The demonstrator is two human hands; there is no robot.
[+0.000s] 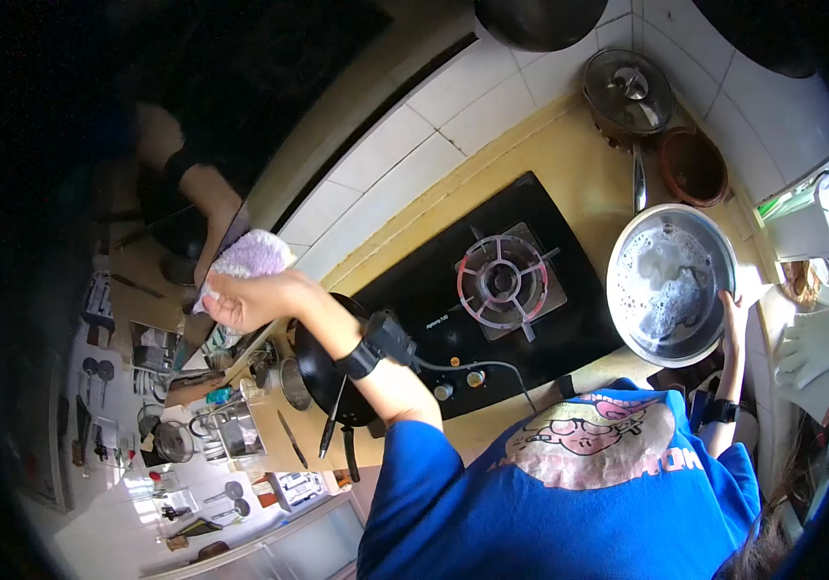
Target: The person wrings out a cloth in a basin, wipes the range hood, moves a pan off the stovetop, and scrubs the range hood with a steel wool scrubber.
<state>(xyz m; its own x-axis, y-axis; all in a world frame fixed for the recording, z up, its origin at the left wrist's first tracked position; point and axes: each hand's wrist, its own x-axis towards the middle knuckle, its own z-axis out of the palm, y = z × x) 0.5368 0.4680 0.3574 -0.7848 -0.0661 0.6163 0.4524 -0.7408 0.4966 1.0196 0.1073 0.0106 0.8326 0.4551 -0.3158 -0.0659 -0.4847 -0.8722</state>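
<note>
My left hand (pixel 248 302) is closed on a purple-and-white cloth (pixel 252 253), held up against the lower edge of a glossy dark panel (pixel 241 106). The panel mirrors my arm. On the other side, my right hand (pixel 735 317) grips the rim of a round metal basin (pixel 619 307). Foamy, soapy water (pixel 668 275) lies in the basin, which is at the right end of the black gas stove (pixel 414 319). Some of the right fingers are hidden behind the basin's wall.
A burner with a round pan support (pixel 503 280) sits on the stove. A black wok (pixel 313 372) is partly hidden under my left arm. Behind the basin stand a glass-lidded pan (pixel 627 92) and a brown pot (pixel 693 166). A knife (pixel 292 440) lies at the left.
</note>
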